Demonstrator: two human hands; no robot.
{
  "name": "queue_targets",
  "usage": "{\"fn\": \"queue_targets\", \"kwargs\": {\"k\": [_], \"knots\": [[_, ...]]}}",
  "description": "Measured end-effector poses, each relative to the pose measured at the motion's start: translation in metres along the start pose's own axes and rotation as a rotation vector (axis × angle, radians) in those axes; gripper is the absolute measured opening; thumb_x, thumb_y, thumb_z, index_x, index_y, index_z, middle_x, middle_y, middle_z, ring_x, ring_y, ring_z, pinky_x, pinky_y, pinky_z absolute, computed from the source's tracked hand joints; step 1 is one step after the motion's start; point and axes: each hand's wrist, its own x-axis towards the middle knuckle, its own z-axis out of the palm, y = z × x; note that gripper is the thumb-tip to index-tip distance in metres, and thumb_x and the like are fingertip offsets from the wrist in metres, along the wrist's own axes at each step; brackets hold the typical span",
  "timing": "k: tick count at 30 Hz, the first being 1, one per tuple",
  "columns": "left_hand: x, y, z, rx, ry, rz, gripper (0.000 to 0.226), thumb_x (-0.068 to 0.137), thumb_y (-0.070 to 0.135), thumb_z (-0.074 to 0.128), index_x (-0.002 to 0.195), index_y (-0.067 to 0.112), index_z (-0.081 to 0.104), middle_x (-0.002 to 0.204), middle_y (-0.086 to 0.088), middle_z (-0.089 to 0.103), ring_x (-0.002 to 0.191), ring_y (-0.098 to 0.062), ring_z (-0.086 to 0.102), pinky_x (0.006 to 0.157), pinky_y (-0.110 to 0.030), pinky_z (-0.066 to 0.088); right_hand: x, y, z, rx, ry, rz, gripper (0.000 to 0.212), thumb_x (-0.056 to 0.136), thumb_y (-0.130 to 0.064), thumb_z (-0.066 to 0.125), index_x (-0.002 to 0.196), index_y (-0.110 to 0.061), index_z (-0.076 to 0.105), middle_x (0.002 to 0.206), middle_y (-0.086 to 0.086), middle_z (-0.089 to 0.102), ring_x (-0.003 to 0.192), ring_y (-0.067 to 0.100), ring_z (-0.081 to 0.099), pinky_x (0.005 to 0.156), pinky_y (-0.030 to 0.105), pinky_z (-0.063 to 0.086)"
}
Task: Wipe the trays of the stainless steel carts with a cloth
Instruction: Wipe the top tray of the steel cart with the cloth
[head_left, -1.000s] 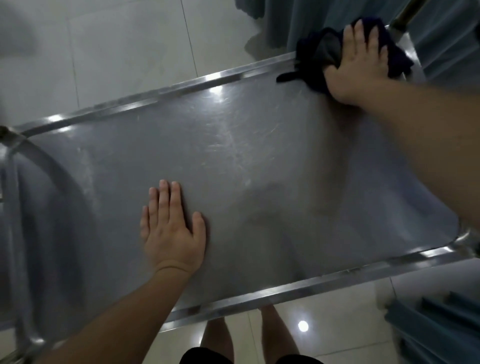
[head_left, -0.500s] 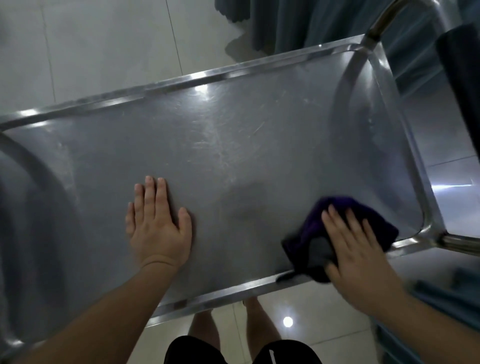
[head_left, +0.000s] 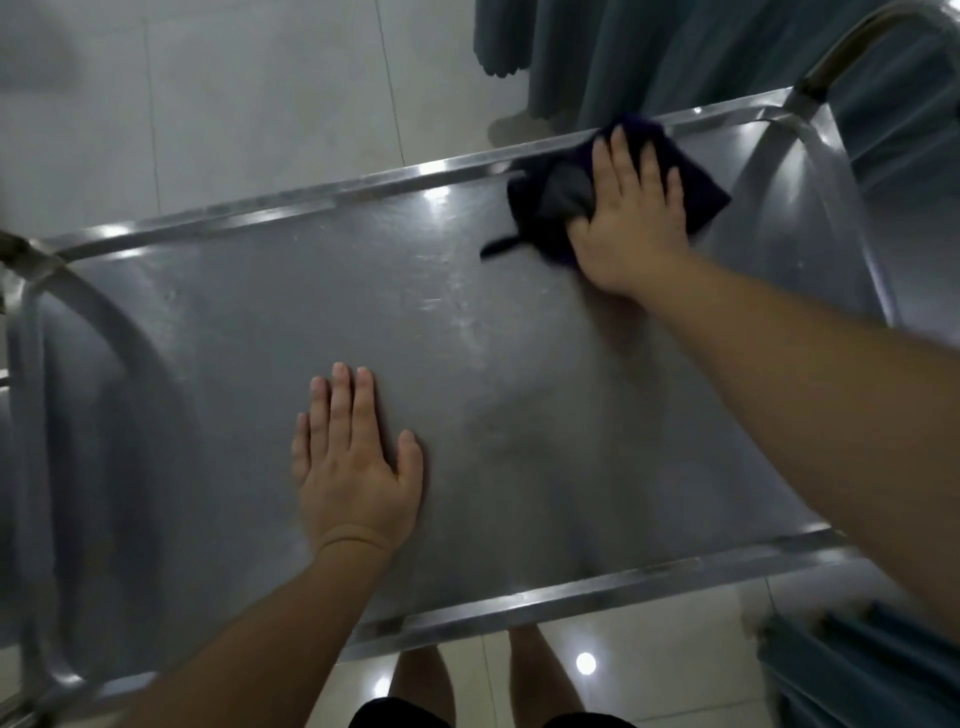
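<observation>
The stainless steel cart's top tray (head_left: 260, 322) fills the view below me, scratched and shiny. A dark purple cloth (head_left: 696, 182) lies bunched at the tray's far right, against the far rim. My right hand (head_left: 631, 218) presses flat on the cloth with straight fingers. Flat on the bare metal near the tray's middle front rests my left hand (head_left: 356, 467), fingers together and thumb out.
Curved cart handles rise at the left end (head_left: 31, 291) and the right end (head_left: 841, 57). Teal curtains hang beyond the far rim (head_left: 623, 57) and at the lower right (head_left: 857, 670). Glossy pale floor tiles (head_left: 234, 93) surround the cart; my legs show under the near rim.
My right hand slid the cloth from the near right edge of the tray back up to the far right edge. My left hand stayed pressed in place.
</observation>
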Motion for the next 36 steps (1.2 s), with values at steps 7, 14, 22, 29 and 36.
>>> {"fn": "queue_targets", "kwargs": {"k": [7,14,22,29,36], "knots": [[0.001,0.004,-0.004,-0.014,-0.013,-0.017,0.077,0.099,0.051,0.034,0.169,0.023,0.021,0.177,0.001,0.015,0.164,-0.019,0.006,0.132,-0.042,0.004,-0.001,-0.012,0.000,-0.013,0.026,-0.031,0.081,0.099,-0.046,0.033,0.165,-0.014,-0.002,0.173,0.005,-0.007,0.159,0.031,-0.006,0.127,0.053,-0.002],[0.001,0.003,-0.004,-0.017,-0.027,-0.015,0.076,0.101,0.051,0.034,0.170,0.024,0.016,0.178,0.001,0.012,0.164,-0.018,0.002,0.132,-0.043,0.003,-0.204,0.010,0.053,-0.040,0.006,-0.187,0.091,0.083,-0.043,0.044,0.164,-0.010,0.018,0.172,0.007,0.013,0.157,0.035,0.014,0.126,0.057,0.013],[-0.001,0.007,-0.011,-0.032,-0.068,-0.013,0.078,0.100,0.051,0.031,0.170,0.021,0.017,0.178,-0.001,0.011,0.164,-0.019,0.001,0.132,-0.045,0.003,-0.332,0.020,0.094,-0.109,-0.101,-0.249,0.094,0.083,-0.041,0.046,0.166,-0.017,0.010,0.174,0.002,0.008,0.159,0.031,0.011,0.125,0.058,0.013],[0.000,0.007,-0.014,-0.020,-0.092,0.000,0.079,0.100,0.051,0.030,0.170,0.018,0.016,0.177,-0.002,0.009,0.164,-0.021,0.000,0.132,-0.047,0.006,-0.183,-0.027,0.069,-0.066,0.059,-0.271,0.086,0.086,-0.043,0.049,0.163,-0.014,0.026,0.171,0.006,0.022,0.157,0.033,0.019,0.126,0.056,0.014],[0.000,0.006,-0.011,-0.006,-0.072,0.006,0.077,0.101,0.051,0.034,0.169,0.017,0.019,0.177,-0.004,0.012,0.164,-0.022,0.004,0.132,-0.047,0.007,0.000,-0.090,0.019,-0.027,0.059,-0.118,0.081,0.098,-0.044,0.037,0.166,-0.016,0.003,0.174,0.002,-0.003,0.159,0.029,-0.003,0.127,0.051,-0.001]]}}
